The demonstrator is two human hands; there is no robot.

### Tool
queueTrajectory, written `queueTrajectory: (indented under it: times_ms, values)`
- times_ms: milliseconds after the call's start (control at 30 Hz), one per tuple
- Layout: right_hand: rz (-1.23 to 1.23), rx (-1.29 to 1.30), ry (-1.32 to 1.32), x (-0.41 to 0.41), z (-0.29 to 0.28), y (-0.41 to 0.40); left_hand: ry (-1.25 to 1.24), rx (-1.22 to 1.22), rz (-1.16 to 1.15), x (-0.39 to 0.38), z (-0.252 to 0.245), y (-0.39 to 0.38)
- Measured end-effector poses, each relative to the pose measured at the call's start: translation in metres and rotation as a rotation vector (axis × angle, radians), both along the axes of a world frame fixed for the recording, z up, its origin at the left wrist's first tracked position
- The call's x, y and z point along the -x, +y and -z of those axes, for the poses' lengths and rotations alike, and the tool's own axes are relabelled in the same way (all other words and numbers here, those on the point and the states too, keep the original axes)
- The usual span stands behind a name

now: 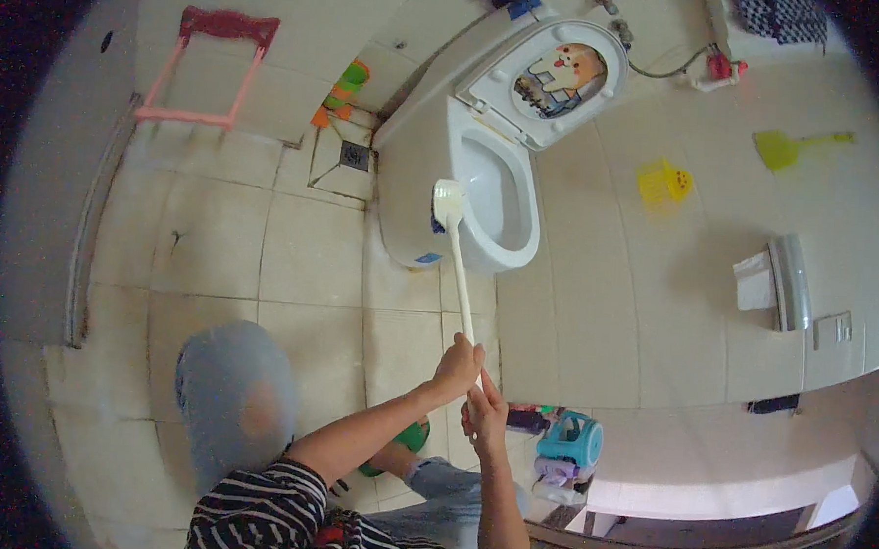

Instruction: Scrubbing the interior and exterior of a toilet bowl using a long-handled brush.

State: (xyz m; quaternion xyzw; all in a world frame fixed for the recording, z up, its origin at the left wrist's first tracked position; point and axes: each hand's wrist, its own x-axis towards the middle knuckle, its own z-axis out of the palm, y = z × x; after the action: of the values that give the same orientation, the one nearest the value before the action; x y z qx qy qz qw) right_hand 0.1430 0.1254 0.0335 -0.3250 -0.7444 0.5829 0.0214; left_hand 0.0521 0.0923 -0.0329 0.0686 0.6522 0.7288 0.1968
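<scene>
Both my hands grip a long-handled scrub brush (462,290) with a white handle. My left hand (459,367) wraps around its middle part. Lower down, near the handle's end, my right hand (485,415) holds it with one finger stretched along the shaft. The white brush head (448,200) has dark bristles and lies over the left side of a white toilet (406,207), by the bowl's rim. Whether the bristles touch the ceramic I cannot tell. Its seat and lid (611,61) are raised, with a cartoon dog sticker (566,70) in view through the seat opening.
A square floor drain (354,155) lies left of the toilet. On the right wall are a paper dispenser (792,282), a yellow holder (664,185) and a green scoop-like tool (777,149). A blue container (570,438) stands among bottles near my right arm.
</scene>
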Motion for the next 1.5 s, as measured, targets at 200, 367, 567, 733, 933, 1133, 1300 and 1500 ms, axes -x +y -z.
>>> queueTrajectory:
  times_ms: [200, 367, 567, 733, 933, 1133, 1300, 1500]
  values:
    - [-0.07, -0.343, 0.003, -0.06, 0.02, 0.023, -0.002, 0.0, 0.094, -0.056, 0.031, 0.03]
    - [0.012, -0.301, 0.019, -0.109, 0.023, 0.037, 0.022, 0.003, 0.314, -0.093, 0.037, 0.042]
    - [0.205, -0.011, 0.183, -0.136, 0.011, 0.038, 0.131, 0.005, 0.469, -0.12, 0.015, 0.064]
    - [0.272, 0.14, 0.183, -0.082, -0.039, 0.056, 0.079, -0.046, 0.422, -0.065, -0.033, 0.092]
    - [0.141, 0.236, -0.017, -0.057, -0.069, 0.073, -0.049, -0.13, 0.307, -0.052, -0.045, 0.086]
    - [0.0, 0.17, -0.095, -0.042, -0.095, 0.041, -0.053, -0.139, 0.128, -0.045, -0.054, 0.051]
    - [-0.105, -0.05, -0.097, -0.056, -0.072, 0.058, -0.045, 0.009, 0.187, -0.057, -0.045, 0.061]
    - [-0.088, -0.387, -0.12, -0.054, -0.067, 0.113, -0.105, -0.079, 0.375, -0.041, -0.037, 0.143]
